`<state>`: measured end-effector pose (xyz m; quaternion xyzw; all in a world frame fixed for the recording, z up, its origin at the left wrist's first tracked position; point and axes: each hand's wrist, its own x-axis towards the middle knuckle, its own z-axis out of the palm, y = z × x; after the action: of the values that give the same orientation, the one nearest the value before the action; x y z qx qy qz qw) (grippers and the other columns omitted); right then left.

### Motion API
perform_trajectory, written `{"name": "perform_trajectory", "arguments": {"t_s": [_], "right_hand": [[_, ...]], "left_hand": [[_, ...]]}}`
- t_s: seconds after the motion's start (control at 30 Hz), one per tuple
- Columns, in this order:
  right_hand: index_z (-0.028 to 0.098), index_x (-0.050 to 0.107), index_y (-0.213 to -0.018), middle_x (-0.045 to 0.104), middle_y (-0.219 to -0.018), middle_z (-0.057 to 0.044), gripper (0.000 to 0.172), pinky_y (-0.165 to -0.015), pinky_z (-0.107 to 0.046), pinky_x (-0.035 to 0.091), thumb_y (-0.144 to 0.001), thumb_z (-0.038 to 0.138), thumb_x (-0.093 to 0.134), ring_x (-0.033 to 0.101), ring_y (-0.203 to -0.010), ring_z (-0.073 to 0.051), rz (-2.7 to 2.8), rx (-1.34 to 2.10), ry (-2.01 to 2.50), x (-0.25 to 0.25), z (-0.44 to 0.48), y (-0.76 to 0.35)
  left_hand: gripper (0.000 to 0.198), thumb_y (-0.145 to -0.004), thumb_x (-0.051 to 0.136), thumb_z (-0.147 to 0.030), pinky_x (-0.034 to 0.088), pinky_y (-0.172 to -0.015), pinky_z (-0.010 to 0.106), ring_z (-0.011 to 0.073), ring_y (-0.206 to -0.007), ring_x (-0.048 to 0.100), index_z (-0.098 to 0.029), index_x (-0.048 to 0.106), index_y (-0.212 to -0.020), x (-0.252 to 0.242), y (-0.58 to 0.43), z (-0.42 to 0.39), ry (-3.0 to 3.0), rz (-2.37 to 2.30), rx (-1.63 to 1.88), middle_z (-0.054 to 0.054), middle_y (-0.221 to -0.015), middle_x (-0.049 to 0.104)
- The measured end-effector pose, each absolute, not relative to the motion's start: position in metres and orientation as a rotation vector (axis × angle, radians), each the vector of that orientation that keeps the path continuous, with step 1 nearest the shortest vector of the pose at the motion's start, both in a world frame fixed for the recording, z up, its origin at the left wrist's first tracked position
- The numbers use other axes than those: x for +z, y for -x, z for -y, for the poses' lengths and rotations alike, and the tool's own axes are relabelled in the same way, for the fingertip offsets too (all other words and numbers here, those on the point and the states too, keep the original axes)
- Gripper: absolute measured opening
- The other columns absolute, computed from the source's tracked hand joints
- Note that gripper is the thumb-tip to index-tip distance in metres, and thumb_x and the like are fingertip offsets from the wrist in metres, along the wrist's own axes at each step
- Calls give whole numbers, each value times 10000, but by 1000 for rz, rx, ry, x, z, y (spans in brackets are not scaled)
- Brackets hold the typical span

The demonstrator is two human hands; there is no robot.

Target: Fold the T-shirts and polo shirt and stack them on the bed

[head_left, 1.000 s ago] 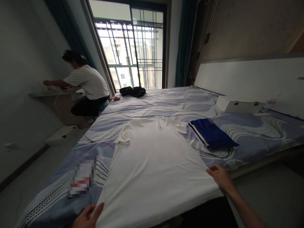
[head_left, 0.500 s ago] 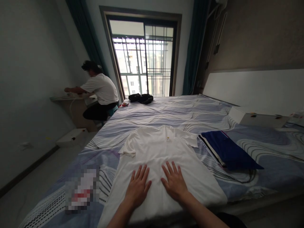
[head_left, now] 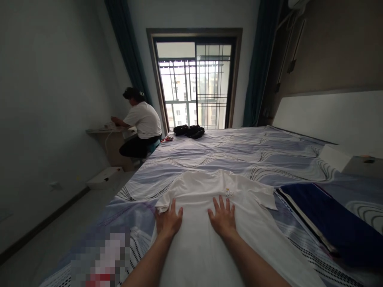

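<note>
A white T-shirt lies spread on the bed, its collar away from me and a small emblem on the chest. My left hand rests at the shirt's left side, just below the left sleeve, partly under that sleeve's edge or against it; I cannot tell which. Its visible fingers are stretched out. My right hand lies flat on the chest below the emblem, fingers spread. Neither hand holds anything. To the right of the shirt is a stack of folded dark blue clothing.
The patterned bedsheet covers the bed. Black items lie at its far edge, a white box at the right. A blurred-out item is at the lower left. A person sits at a small desk beyond the bed.
Both hands have slid forward up the shirt toward the sleeves and chest; the left now sits at the shirt's edge. The camera view has shifted left and moved closer.
</note>
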<state>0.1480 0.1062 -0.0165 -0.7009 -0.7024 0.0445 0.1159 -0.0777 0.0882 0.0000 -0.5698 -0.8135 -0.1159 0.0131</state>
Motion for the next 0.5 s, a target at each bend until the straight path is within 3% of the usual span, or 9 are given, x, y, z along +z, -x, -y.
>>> {"name": "perform_trajectory", "arguments": {"t_s": [0.17, 0.27, 0.37, 0.43, 0.5], "right_hand": [[242, 342, -1564, 232, -1654, -116, 658, -1158, -637, 21, -971, 527, 368, 95, -1509, -426, 1912, 106, 2122, -15, -160, -131], [239, 360, -1558, 245, -1651, -109, 662, -1157, -643, -4, -958, 517, 394, 93, -1504, -441, 1880, 113, 2112, -18, -180, -130], [240, 385, -1548, 270, -1644, -93, 664, -1170, -623, -1, -941, 506, 430, 116, -1500, -438, 1860, 128, 2078, -23, -188, -132], [235, 401, -1540, 282, -1639, -91, 664, -1176, -614, -6, -931, 495, 448, 123, -1503, -423, 1856, 149, 2055, -25, -190, -134], [228, 411, -1535, 277, -1640, -95, 661, -1179, -612, -28, -927, 484, 455, 120, -1507, -407, 1850, 157, 2036, -26, -191, -135]], "left_hand": [[584, -948, 329, -466, 202, -1155, 637, 357, -1462, 313, -218, 490, -1451, 0, 94, -105, 1496, 2603, -519, 151, -1610, 347], [560, -974, 248, -439, 345, -1112, 517, 316, -1393, 427, -195, 563, -1367, 9, 115, -119, 1330, 2691, -583, 162, -1530, 462], [594, -976, 181, -377, 462, -961, 473, 347, -1210, 588, -100, 602, -1291, 29, 149, -143, 1168, 2821, -488, 248, -1325, 612], [570, -963, 253, -429, 489, -869, 477, 380, -1117, 636, -100, 659, -1194, 43, 170, -165, 1199, 2883, -373, 258, -1206, 672], [483, -910, 433, -530, 499, -816, 421, 353, -1037, 672, -161, 714, -1044, 51, 182, -190, 1389, 2902, -263, 191, -1087, 732]]}}
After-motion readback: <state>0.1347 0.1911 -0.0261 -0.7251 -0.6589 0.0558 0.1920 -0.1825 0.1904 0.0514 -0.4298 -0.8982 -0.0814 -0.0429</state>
